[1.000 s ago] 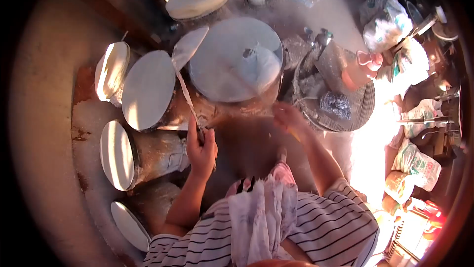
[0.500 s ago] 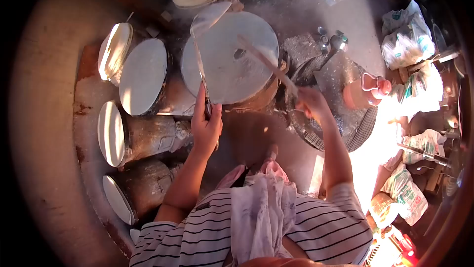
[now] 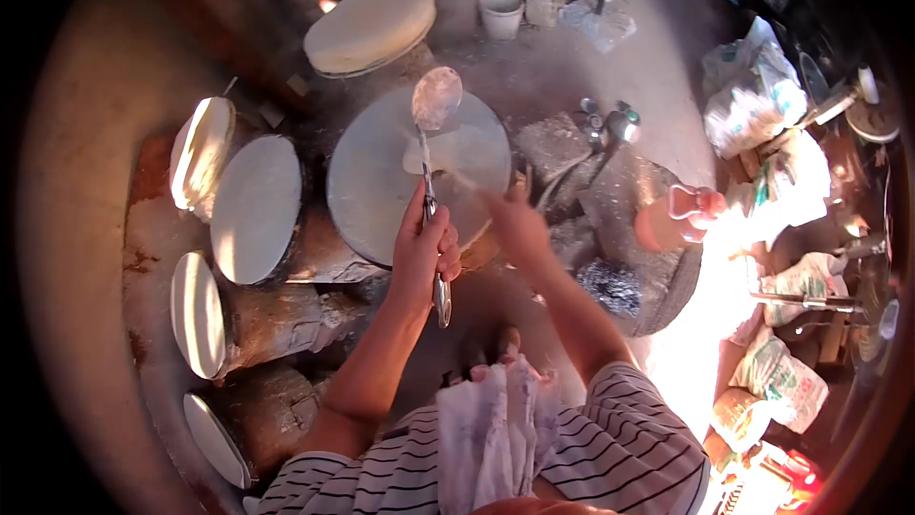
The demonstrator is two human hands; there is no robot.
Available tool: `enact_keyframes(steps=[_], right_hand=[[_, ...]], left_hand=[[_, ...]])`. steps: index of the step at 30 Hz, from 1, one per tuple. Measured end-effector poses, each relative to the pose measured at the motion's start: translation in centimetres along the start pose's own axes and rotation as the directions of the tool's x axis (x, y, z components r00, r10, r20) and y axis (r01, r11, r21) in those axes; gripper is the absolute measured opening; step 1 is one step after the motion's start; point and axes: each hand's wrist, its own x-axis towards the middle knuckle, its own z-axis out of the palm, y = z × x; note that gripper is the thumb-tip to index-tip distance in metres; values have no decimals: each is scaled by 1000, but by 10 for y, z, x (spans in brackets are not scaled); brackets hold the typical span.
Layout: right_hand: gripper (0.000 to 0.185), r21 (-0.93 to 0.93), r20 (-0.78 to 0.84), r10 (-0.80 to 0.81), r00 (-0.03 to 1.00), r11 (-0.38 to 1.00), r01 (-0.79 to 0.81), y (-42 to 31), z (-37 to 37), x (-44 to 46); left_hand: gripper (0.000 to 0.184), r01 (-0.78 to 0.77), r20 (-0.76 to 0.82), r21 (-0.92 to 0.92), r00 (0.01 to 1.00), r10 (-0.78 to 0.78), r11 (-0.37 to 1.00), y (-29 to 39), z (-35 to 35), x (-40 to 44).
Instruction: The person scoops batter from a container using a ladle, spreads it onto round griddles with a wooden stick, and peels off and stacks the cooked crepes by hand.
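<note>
My left hand is wrapped around the metal handle of a ladle, whose coated bowl is above the far part of a round griddle. A pale patch of batter lies on the griddle behind the ladle's handle. My right hand is closed at the griddle's right edge. It holds a thin wooden stick, smeared by motion, which reaches toward the batter. The stick's far end cannot be made out.
More round griddles or lids stand to the left, including a pale disc. Behind is a thick pale round. A white bucket stands at the back. A pink jug sits at the right, with plastic bags beyond.
A patch of batter now shows on the griddle. The ladle's bowl has turned and shifted right. My right hand has swung left with the stick to the griddle's edge. The view has shifted.
</note>
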Motion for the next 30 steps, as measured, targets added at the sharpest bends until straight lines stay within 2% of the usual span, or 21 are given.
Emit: enact_keyframes(steps=[1,2,4,5,7,9,10,12,14,15,18,20,23,25,26,27,28,29,30], right_hand=[[36,0,-21,10,1000,1000,-10,3,5,2],[36,330,192,293,937,880,-343,-16,-44,-10],[35,23,4,87,996,996,-88,12,-39,-42],[34,9,24,23,999,1000,-23,10,-30,-48],[33,-24,36,-104,994,994,105,0,-22,-51],[32,-34,-18,-42,999,999,41,7,-24,-20],[32,-31,-33,-7,999,999,6,10,-24,-9],[30,-59,40,-139,990,988,141,8,-36,-11],[30,-58,139,-206,969,975,216,0,-52,-30],[31,1,103,-206,973,978,207,4,-55,-40],[32,106,-46,122,991,988,-117,9,-29,-78],[33,381,-4,57,998,923,-51,-5,4,-106],[35,452,191,97,977,875,-175,-30,38,-104],[34,330,176,-25,984,943,-35,-40,-2,-84],[33,373,188,-25,982,926,-48,-17,-5,-74],[34,407,216,16,976,907,-105,-3,-18,-51],[36,437,245,57,968,885,-163,13,-31,-27],[34,298,262,85,961,940,-164,33,-48,5],[32,281,120,14,993,959,-47,76,-37,23]], left_hand=[[55,55,21,-112,998,-53,992,15,-8,-6],[54,72,24,-156,997,-69,985,26,-24,-15],[53,86,37,-281,996,-79,956,43,-46,-26],[41,70,-14,-283,997,-77,956,46,-49,-27],[30,179,-5,-510,978,-211,842,43,-57,-19],[13,267,74,-650,954,-290,712,43,-63,-9],[12,288,110,-669,950,-292,685,43,-66,-8],[11,327,159,-711,937,-310,623,41,-70,-12],[11,327,161,-716,937,-309,617,38,-73,-12],[11,313,144,-718,941,-307,622,40,-72,-6],[14,249,92,-685,962,-258,685,37,-72,-2],[12,179,21,-653,976,-218,736,14,-78,-1],[11,-5,-170,-487,981,-89,873,-48,-61,-5],[35,-132,-190,-443,980,51,887,-61,-25,-22],[41,-47,-62,-637,998,10,769,-61,-23,-21],[40,293,291,-954,956,-40,63,-64,-34,-9],[37,482,459,-854,875,155,-196,-75,-34,2],[34,452,418,-880,883,211,-148,-80,-30,-2],[31,414,376,-904,888,266,-105,-83,-25,-5]])
